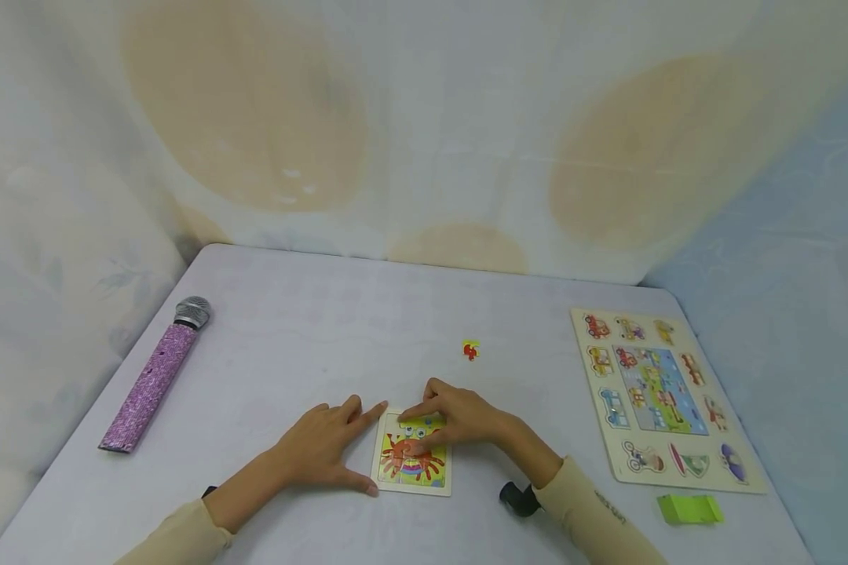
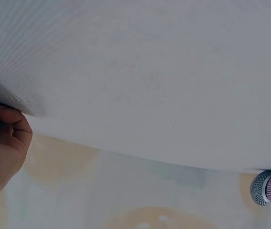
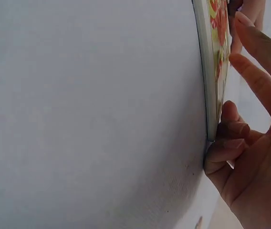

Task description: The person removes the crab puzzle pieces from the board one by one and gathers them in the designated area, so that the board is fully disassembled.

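Note:
A small wooden crab puzzle (image 1: 434, 474) lies flat on the table in front of me. My left hand (image 1: 318, 447) is at its left side, index fingertip by the upper left corner and thumb tip by the lower left edge. Over the top and right of the puzzle is my right hand (image 1: 459, 417); its index finger and thumb reach onto the picture. In the right wrist view, the curled other fingers (image 3: 231, 143) rest by the edge of the puzzle board (image 3: 211, 86). A loose red and yellow puzzle piece (image 1: 471, 349) lies beyond the right hand.
A wooden vehicle puzzle board (image 1: 611, 447) lies at the right, with a green plastic block (image 1: 689, 509) in front of it. Along the left edge is a microphone (image 1: 157, 377) with a glittery pink handle. A black device (image 1: 519, 499) shows by my right wrist. Curtains enclose the table.

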Motion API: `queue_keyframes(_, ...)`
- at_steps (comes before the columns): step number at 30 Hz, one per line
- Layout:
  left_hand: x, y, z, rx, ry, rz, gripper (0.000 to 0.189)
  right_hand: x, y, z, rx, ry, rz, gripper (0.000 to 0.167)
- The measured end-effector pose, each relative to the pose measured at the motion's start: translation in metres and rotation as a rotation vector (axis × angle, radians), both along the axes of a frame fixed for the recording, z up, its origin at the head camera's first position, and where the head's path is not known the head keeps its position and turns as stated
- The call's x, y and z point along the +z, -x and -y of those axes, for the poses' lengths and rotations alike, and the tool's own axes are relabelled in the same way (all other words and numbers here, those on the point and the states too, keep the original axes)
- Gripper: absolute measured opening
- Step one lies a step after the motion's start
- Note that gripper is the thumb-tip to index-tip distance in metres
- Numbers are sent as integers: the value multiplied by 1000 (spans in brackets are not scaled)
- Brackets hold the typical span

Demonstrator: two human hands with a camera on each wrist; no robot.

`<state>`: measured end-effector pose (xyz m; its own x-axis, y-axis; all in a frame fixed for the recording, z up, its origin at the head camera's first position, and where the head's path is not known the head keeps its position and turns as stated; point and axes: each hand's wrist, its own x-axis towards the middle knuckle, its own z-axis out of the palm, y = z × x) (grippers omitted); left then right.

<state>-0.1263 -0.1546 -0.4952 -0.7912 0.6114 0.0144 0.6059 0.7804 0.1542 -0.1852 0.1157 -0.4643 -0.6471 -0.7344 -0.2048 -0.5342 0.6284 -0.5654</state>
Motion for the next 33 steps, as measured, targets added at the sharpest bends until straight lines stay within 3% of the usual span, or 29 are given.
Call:
queue_keyframes(14, 0, 0, -1, -3, 1, -13, 115, -1, 6, -2, 64, -28, -2, 51)
queue_keyframes(28, 1, -1, -2, 5, 3, -22, 115, -6, 2, -12, 25, 193, 101, 43)
queue_keyframes(33, 0, -1, -1, 6, 1, -26, 115, -8, -1, -12, -27, 188, 95, 54)
